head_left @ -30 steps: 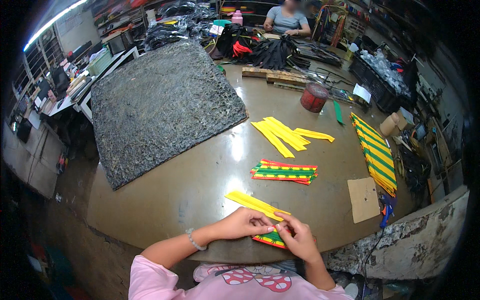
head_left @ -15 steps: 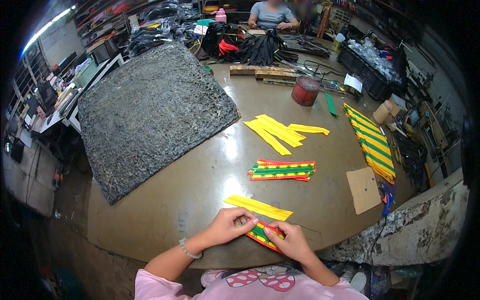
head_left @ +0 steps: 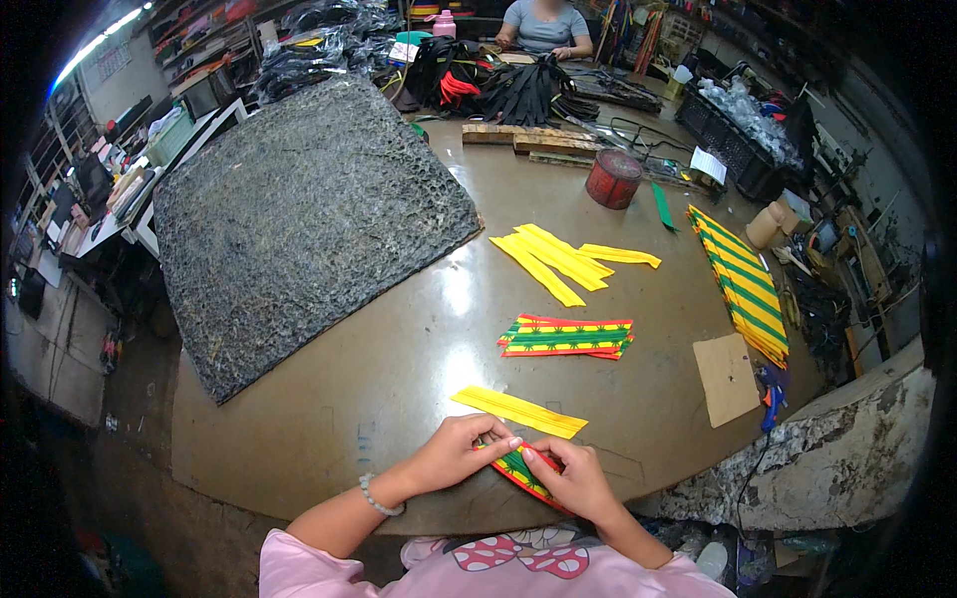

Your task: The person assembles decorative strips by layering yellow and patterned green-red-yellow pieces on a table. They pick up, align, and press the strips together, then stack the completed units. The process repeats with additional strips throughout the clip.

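Observation:
Near the table's front edge, my left hand (head_left: 467, 448) and my right hand (head_left: 572, 472) pinch one patterned fabric strip (head_left: 521, 471) striped red, yellow and green with dark leaf shapes. My thumbs almost meet at its upper end, and its lower part slants down beneath my right hand. Just beyond my fingers lies a flat yellow strip (head_left: 520, 411), apart from both hands. Farther off, a small stack of patterned strips (head_left: 566, 337) like the held one rests on the table. Behind that stack several yellow strips (head_left: 553, 259) are fanned out.
A big rough dark slab (head_left: 309, 219) covers the table's left. To the right are yellow-green striped fabric (head_left: 738, 284), a cardboard piece (head_left: 726, 379) and a blue glue gun (head_left: 772, 394). A red tin (head_left: 613, 179) and wooden bars (head_left: 528, 138) stand farther back. Another person (head_left: 546, 28) sits across the table.
My right thumb and fingers have slid up the patterned strip toward my left fingertips, narrowing the gap between them. The view has shifted slightly; the things on the table lie as before.

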Demonstrator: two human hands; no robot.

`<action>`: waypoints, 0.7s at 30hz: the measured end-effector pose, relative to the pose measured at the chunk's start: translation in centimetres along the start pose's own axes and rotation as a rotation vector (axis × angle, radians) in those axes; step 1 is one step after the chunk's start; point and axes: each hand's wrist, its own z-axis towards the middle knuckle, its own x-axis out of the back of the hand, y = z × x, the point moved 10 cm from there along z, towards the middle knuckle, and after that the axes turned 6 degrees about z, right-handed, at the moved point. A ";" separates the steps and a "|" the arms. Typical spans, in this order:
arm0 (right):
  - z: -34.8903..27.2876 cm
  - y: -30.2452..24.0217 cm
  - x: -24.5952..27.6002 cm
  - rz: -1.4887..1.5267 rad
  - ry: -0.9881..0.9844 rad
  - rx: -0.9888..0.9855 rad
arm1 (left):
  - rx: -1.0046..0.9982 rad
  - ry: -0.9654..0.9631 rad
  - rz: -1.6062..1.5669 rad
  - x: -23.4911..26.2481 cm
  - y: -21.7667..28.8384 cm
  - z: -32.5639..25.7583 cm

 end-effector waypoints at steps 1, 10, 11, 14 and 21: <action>0.0 0.1 -0.1 0.013 -0.004 -0.010 | -0.031 0.007 0.008 0.1 0.4 0.0; 0.1 0.8 -0.6 0.047 0.010 -0.037 | -0.031 0.013 0.028 0.9 0.6 0.4; 0.1 0.8 -0.6 0.047 0.013 -0.036 | -0.016 0.001 0.015 0.8 0.5 0.3; 0.0 0.6 -0.4 0.061 0.023 -0.027 | 0.021 -0.047 0.011 0.6 0.5 0.2; -0.5 1.1 -0.1 0.017 0.011 -0.109 | 0.030 -0.055 -0.027 0.6 0.9 0.2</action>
